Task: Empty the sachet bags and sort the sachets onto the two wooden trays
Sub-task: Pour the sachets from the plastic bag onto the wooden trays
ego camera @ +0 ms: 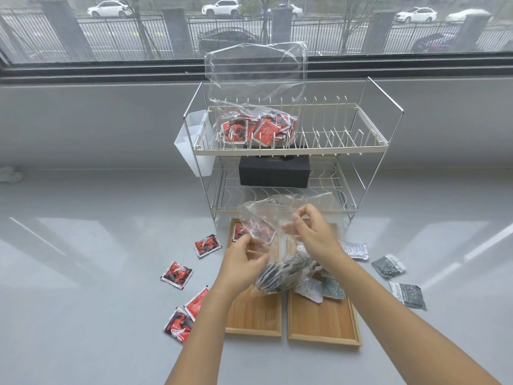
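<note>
Both sets of fingers are pinching the same clear plastic bag (pixel 273 245): the left hand (pixel 244 262) has it low down near the belly, and the right hand (pixel 311 234) grips the crumpled upper part with curled fingers (pixel 301 215), so it looks like they're holding it up over the trays to tip or shake the contents out. The dark sachets (pixel 288 270) are bunched at the bottom end of the bag, right above the gap between the two wooden trays, which makes sense if you want them landing on wood and not all over the table (pixel 97 245). The right tray (pixel 324 337) already has a few grey and white sachets (pixel 319 290) at its far end. The left tray (pixel 252 329) has at least one red sachet at its back edge, partly hidden behind the plastic. Sorting's clearly not done: red sachets (pixel 176 274) are scattered on the table left of the trays, grey ones (pixel 388 265) off to the right. Behind everything, a second bag of red sachets (pixel 255 129) sits on the top shelf of the wire dish rack (pixel 372 145), still full as far as I can tell, presumably parked there until it's that one's turn.
</note>
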